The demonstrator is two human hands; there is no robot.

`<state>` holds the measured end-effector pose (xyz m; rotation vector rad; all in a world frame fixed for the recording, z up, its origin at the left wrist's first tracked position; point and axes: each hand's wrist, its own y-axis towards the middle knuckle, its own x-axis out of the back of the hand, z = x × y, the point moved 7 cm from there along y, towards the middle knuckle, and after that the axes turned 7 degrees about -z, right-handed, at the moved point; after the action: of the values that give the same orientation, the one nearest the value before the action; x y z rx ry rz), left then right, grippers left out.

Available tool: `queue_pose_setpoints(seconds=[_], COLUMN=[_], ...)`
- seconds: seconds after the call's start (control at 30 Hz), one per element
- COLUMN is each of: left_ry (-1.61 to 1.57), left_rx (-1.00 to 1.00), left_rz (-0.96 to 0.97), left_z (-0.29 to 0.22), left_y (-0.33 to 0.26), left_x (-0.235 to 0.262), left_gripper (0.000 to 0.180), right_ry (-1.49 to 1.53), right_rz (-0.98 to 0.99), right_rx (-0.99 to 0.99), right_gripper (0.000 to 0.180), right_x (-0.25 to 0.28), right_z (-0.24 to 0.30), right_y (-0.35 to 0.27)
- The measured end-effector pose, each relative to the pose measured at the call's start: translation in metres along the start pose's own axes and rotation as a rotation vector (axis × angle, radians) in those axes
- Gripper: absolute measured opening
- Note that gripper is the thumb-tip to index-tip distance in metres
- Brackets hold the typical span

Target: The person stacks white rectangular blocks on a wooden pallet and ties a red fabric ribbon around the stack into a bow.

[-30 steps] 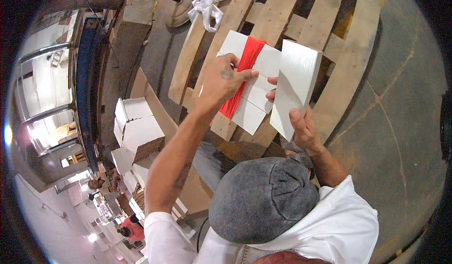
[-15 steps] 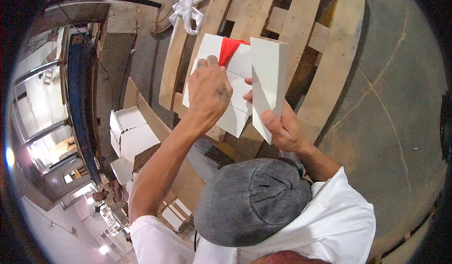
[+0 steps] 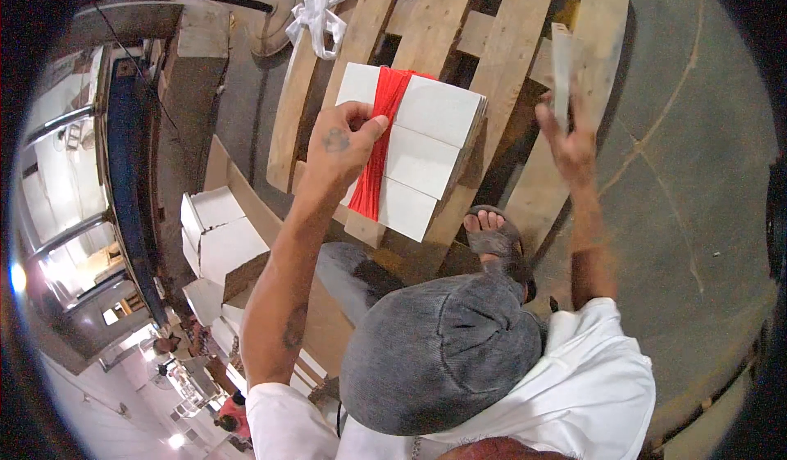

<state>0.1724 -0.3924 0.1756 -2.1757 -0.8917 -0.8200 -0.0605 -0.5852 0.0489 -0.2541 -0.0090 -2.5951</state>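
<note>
A stack of white flat cartons (image 3: 422, 157) lies on a wooden pallet (image 3: 516, 91), with a band of red twine (image 3: 377, 183) running across it. My left hand (image 3: 348, 138) is closed at the band, thumb and curled fingers pinching the twine near its upper part. Off to the right, my right hand (image 3: 571, 136) holds a white flat carton (image 3: 561, 62) edge-on and upright, apart from the stack. Motion blurs this hand and carton somewhat.
White strapping (image 3: 320, 19) is knotted at the pallet's far left. An open cardboard box (image 3: 316, 312) with white cartons (image 3: 234, 247) stands at the left. My sandalled foot (image 3: 496, 234) rests by the pallet's near side. Other people are at the lower left.
My right hand has swung right with the white carton, away from the stack, uncovering its right side. My left hand has shifted slightly left and down, and more of the red twine shows.
</note>
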Motion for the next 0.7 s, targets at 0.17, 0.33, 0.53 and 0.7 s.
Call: queue_pose_setpoints(seconds=[0.17,0.33,0.53,0.7], left_ry=[0.033,0.268,0.185,0.001], left_rx=[-0.026,-0.275,-0.266,-0.208], left_rz=[-0.018,-0.138,-0.14,-0.075], left_z=[-0.005,-0.006,-0.007,0.017], left_y=[-0.001,-0.008,0.004,0.017], left_x=[-0.002,-0.007,-0.007,0.003], left_gripper=[0.035,0.043,0.027,0.025], right_ry=[-0.889,-1.142,-0.361,-0.351], right_rz=[0.078,0.259,0.259,0.595], right_rx=[0.658,0.623,0.682,0.955], right_gripper=[0.073,0.059,0.046,0.056], right_x=[0.024,-0.009,-0.049,-0.155], right_z=[-0.044,-0.071,0.125,0.168], right_y=[0.069,0.09,0.047,0.017])
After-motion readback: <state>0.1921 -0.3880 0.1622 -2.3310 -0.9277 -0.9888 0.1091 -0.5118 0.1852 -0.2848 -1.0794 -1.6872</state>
